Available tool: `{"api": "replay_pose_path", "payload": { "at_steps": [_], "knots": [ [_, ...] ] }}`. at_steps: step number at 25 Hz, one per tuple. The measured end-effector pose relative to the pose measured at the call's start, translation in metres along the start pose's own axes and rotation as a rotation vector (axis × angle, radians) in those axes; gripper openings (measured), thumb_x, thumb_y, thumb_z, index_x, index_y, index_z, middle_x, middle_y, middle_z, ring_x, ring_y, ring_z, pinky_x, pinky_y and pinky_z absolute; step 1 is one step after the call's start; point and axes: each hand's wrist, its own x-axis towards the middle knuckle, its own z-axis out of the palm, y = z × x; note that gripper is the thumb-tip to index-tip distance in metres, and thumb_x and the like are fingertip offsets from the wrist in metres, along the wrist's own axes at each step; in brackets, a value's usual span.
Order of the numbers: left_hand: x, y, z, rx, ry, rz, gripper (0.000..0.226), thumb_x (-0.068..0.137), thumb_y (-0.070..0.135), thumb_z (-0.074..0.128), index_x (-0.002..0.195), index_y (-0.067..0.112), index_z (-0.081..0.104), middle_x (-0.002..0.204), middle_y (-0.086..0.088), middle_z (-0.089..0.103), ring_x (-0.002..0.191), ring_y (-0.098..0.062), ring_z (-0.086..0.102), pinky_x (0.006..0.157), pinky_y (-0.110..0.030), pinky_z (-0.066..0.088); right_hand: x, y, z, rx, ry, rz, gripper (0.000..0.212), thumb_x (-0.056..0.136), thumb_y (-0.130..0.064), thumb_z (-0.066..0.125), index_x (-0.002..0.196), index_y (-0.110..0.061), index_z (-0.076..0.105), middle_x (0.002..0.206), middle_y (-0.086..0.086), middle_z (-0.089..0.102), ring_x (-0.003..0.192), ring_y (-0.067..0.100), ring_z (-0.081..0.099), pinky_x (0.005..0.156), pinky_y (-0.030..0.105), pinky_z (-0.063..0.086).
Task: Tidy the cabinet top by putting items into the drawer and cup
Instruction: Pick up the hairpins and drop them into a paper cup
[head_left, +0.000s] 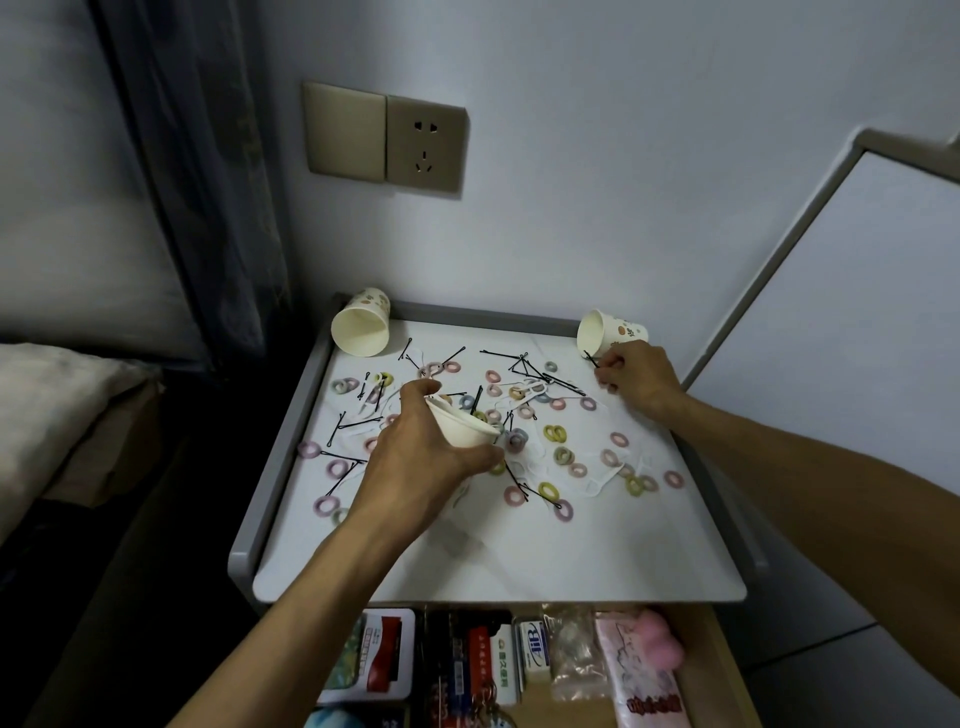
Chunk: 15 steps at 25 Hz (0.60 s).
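The plain white paper cup (460, 428) was held tilted over the middle of the white cabinet top (519, 561), the left hand (415, 457) wrapped round its wall. The right hand (636, 382) pinched a thin black hairpin (591, 359) near the back right corner. The cup's lower part was hidden in the palm, and the open wooden drawer (711, 670) below was cut off by the frame edge. Pastel ring-shaped hair ties (556, 434) and loose pins lay all around, beside two tipped patterned paper cups (361, 330).
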Motion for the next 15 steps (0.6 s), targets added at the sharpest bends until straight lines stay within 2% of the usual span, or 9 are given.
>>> {"api": "replay_pose_path", "payload": {
  "at_steps": [3,7,9,11,13,15],
  "knots": [
    [0.000,0.000,-0.001,-0.002,0.004,0.002,0.092,0.063,0.035,0.086,0.138,0.029,0.034,0.118,-0.003,0.059,0.101,-0.026,0.060,0.086,-0.044,0.053,-0.001,-0.014,0.000,0.029,-0.053,-0.079,0.003,0.084,-0.010,0.072,0.084,-0.014,0.073,0.078,0.003,0.071,0.068,0.015,0.064,0.076,0.029,0.052],
    [0.001,-0.001,-0.002,-0.001,0.006,0.009,0.091,0.065,0.034,0.085,0.139,0.028,0.033,0.120,-0.003,0.058,0.103,-0.026,0.058,0.085,-0.039,0.052,0.002,-0.032,0.013,-0.085,-0.090,-0.154,0.008,0.084,-0.010,0.071,0.089,-0.010,0.076,0.086,0.004,0.073,0.078,0.016,0.065,0.077,0.034,0.054],
    [0.001,-0.001,-0.002,0.001,0.007,0.017,0.091,0.065,0.034,0.085,0.139,0.028,0.034,0.120,-0.002,0.057,0.103,-0.025,0.057,0.085,-0.039,0.051,0.004,-0.036,0.018,-0.129,-0.113,-0.148,0.011,0.084,-0.010,0.071,0.094,-0.008,0.076,0.090,0.005,0.074,0.069,0.014,0.064,0.066,0.029,0.052],
    [0.002,-0.002,-0.002,0.001,0.008,0.020,0.091,0.065,0.035,0.085,0.139,0.029,0.034,0.120,-0.002,0.057,0.103,-0.025,0.057,0.086,-0.041,0.052,0.006,-0.036,0.021,-0.132,-0.116,-0.139,0.011,0.084,-0.012,0.073,0.093,-0.007,0.076,0.087,0.006,0.074,0.050,0.004,0.057,0.053,0.020,0.043],
    [0.003,-0.003,-0.002,-0.004,0.004,0.014,0.091,0.064,0.035,0.086,0.139,0.029,0.034,0.120,-0.003,0.058,0.103,-0.025,0.058,0.087,-0.043,0.052,0.006,-0.035,0.022,-0.148,-0.123,-0.131,0.009,0.085,-0.015,0.073,0.089,-0.008,0.076,0.080,0.005,0.073,0.040,0.003,0.055,0.053,0.021,0.044],
    [0.004,-0.003,-0.003,-0.005,0.005,0.009,0.091,0.064,0.035,0.086,0.138,0.030,0.034,0.119,-0.003,0.058,0.103,-0.025,0.058,0.087,-0.043,0.052,0.005,-0.033,0.022,-0.193,-0.142,-0.105,0.011,0.087,-0.018,0.071,0.083,-0.008,0.074,0.076,0.006,0.074,0.045,0.006,0.058,0.060,0.028,0.049]
  ]
}}
